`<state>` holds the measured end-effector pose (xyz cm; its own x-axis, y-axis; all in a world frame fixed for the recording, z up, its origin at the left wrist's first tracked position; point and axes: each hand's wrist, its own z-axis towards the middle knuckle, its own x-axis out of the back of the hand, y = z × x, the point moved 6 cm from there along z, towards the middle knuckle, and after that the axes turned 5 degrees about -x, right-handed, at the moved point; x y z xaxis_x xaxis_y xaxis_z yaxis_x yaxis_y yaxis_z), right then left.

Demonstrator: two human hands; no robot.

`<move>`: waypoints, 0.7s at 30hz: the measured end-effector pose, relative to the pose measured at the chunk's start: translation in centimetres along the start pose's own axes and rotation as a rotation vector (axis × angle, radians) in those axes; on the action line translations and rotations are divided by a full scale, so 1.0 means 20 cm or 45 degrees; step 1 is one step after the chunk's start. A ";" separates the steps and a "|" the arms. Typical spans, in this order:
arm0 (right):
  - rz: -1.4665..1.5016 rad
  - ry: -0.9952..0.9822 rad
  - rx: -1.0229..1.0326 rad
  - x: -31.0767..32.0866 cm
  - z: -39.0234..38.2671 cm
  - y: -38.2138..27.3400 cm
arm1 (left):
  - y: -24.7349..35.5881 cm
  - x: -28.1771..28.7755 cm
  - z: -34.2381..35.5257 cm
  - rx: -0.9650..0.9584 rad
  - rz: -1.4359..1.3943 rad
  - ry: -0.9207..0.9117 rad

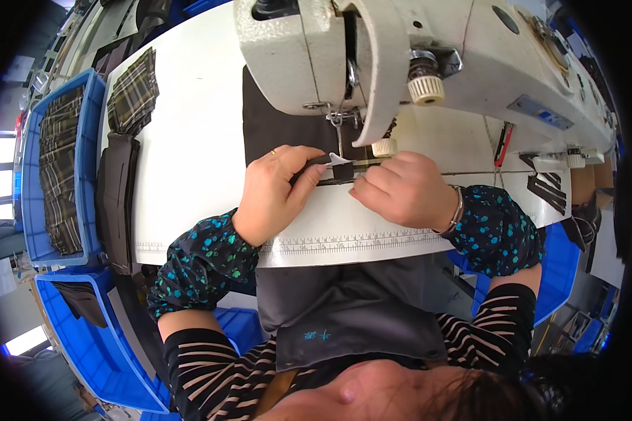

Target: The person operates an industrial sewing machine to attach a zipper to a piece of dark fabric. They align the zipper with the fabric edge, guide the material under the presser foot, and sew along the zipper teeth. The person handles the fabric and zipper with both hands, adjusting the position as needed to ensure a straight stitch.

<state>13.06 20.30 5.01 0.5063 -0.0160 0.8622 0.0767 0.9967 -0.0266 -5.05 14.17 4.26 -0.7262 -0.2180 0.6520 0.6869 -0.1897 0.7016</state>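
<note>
At the sewing machine (288,63), dark fabric (343,172) was pinched by the left hand (274,184). The right hand (409,189) was curled, its grip unclear.

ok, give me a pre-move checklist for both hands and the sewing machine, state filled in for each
1. Left hand pinching the dark fabric piece between thumb and fingers: ok.
2. Right hand gripping firmly: cannot tell; curled fingers hide its hold.
3. Needle assembly down into fabric: cannot tell, tip too small.
4. Red-handled tool clear of both hands: ok, on the table to the right.
5. Plaid fabric stack clear of both hands: ok, at the table's left.
</note>
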 end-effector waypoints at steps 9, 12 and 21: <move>0.013 -0.074 -0.026 -0.05 0.01 -0.01 | 0.13 -0.02 -0.01 -0.413 0.336 -0.050; 0.016 -0.080 -0.024 -0.06 0.01 -0.01 | 0.13 -0.04 -0.03 -0.437 0.389 -0.087; 0.055 -0.205 -0.110 -0.06 -0.02 -0.04 | 0.12 -0.08 -0.04 -0.437 0.385 -0.096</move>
<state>12.78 19.45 3.83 0.3675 0.0464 0.9289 0.1349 0.9855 -0.1025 -2.25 13.28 4.73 -0.4831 -0.2444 0.8408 0.8289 -0.4369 0.3493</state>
